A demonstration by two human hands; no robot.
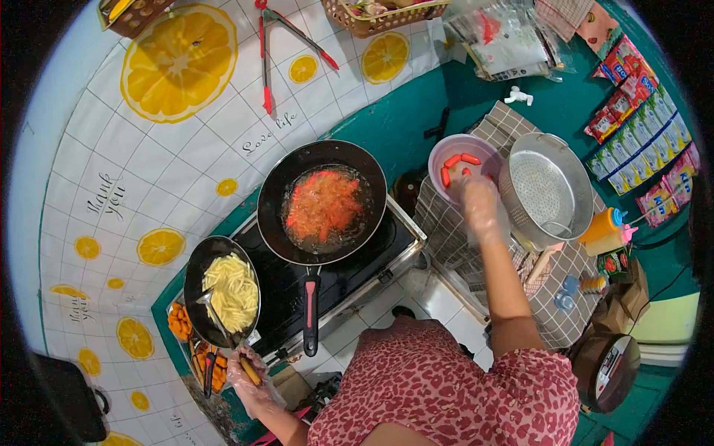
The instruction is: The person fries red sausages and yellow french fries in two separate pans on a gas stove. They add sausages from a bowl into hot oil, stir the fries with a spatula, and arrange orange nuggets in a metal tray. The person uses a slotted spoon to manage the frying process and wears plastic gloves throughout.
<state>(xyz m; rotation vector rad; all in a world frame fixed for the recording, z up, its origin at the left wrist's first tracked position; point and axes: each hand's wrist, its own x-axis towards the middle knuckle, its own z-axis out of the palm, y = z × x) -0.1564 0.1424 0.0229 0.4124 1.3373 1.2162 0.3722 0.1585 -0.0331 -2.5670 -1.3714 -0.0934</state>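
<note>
My left hand (251,379), in a clear plastic glove, is closed around the wooden handle of a metal spatula (215,312). The spatula's blade rests in a small black pan (191,279) of pale fries (234,292). My right hand (477,203), gloved too, reaches into a pink plastic bowl (437,150) with several red sausages (471,159); its fingertips are blurred, so whether they hold anything cannot be told. Between my hands, a large black frying pan (268,223) on the stove (279,290) holds red pieces (323,203) in bubbling oil, its handle pointing towards me.
Right of the bowl stands a perforated metal pot (546,189), with sauce bottles (605,226) beyond it. Orange fried pieces (179,321) lie in a tray at the left. Red-tipped tongs (268,56) hang on the wall. The large pan's handle (311,318) juts past the stove's front edge.
</note>
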